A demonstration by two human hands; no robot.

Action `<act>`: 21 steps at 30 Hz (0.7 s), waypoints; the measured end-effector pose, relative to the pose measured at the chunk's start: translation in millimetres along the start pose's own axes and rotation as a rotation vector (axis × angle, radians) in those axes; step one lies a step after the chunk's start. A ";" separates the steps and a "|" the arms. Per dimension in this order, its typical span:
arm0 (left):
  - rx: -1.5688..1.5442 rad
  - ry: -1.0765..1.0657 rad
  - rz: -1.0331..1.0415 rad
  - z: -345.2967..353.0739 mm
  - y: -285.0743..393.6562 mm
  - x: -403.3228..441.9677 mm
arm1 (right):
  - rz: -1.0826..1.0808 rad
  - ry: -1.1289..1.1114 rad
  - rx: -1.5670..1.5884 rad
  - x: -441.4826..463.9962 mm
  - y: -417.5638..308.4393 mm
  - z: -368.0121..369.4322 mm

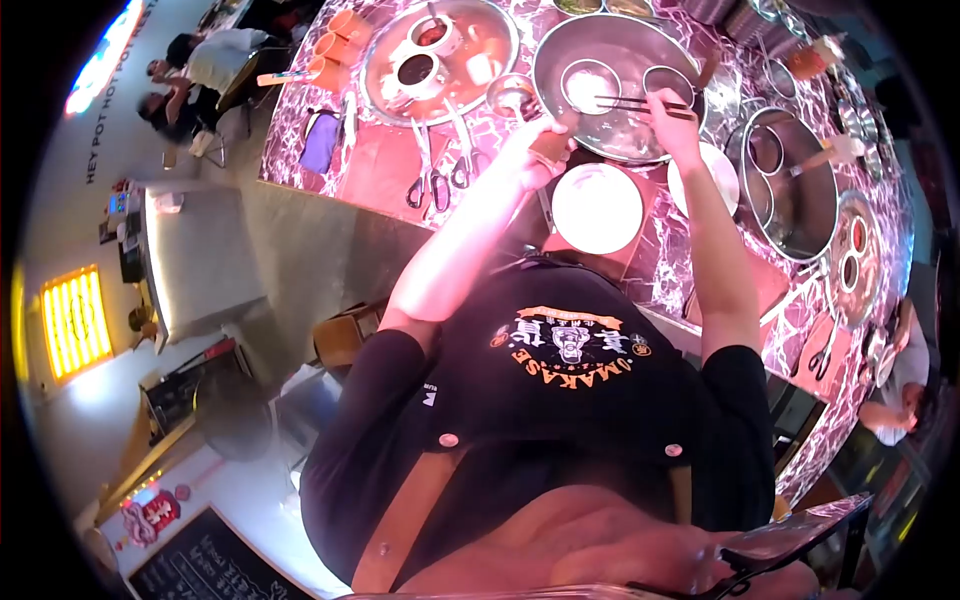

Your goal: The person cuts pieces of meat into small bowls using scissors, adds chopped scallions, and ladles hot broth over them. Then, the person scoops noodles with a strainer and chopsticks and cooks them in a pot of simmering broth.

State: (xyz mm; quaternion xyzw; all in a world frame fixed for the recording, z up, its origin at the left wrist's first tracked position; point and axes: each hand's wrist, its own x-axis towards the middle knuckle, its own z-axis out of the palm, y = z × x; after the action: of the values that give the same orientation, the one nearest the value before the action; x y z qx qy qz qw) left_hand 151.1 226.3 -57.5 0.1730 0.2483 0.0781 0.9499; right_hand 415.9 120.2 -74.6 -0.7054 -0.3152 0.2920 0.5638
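Observation:
A wide metal pot (548, 62) of broth stands in front of me. My left hand (540, 155) is closed at its near left rim, around what looks like the wooden handle of a strainer (563, 92). The strainer's round basket sits in the pot with pale food inside. My right hand (672, 125) grips dark chopsticks (640, 103) over the pot, their tips reaching the strainer basket. A second round strainer (668, 70) rests in the pot, to the right. Just below the pot lies a white plate (597, 208), and another white plate (722, 180) is partly behind my right forearm.
Left of the pot are a large metal tray (375, 95) holding bowls, a metal ladle (512, 95), scissors (428, 185), a purple pouch (320, 142) and orange cups (330, 45). Another pot (822, 205) with strainers stands right. Other people (220, 60) sit farther away.

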 end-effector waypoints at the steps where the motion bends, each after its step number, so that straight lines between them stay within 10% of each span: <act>1: 0.032 -0.103 0.138 9.7 -7.2 -9.4 | -0.014 0.050 -0.038 3.6 -12.3 -7.1; 7: 0.259 -0.251 0.394 40.2 -25.3 -28.4 | -0.119 0.000 -0.191 -0.8 -2.2 -3.5; 10: 0.030 -0.075 0.035 -16.4 -4.0 -2.3 | 0.021 0.113 0.182 -4.0 -27.4 -9.6; 14: 0.158 0.309 0.332 44.3 -22.9 -22.3 | -0.121 0.182 -0.187 18.0 60.8 -6.0; 18: 0.093 -0.337 0.272 2.2 -21.2 -25.4 | 0.002 0.211 0.157 -23.0 -32.9 -9.8; 21: -0.019 -0.237 0.201 -21.0 -19.8 0.8 | -0.054 0.093 -0.116 -17.1 15.7 0.9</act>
State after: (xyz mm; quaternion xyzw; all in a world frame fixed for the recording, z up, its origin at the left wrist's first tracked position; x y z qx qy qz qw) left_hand 142.6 214.2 -82.3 0.1958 0.1152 0.1541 0.9616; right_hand 406.2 104.9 -89.2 -0.7409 -0.3241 0.2248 0.5435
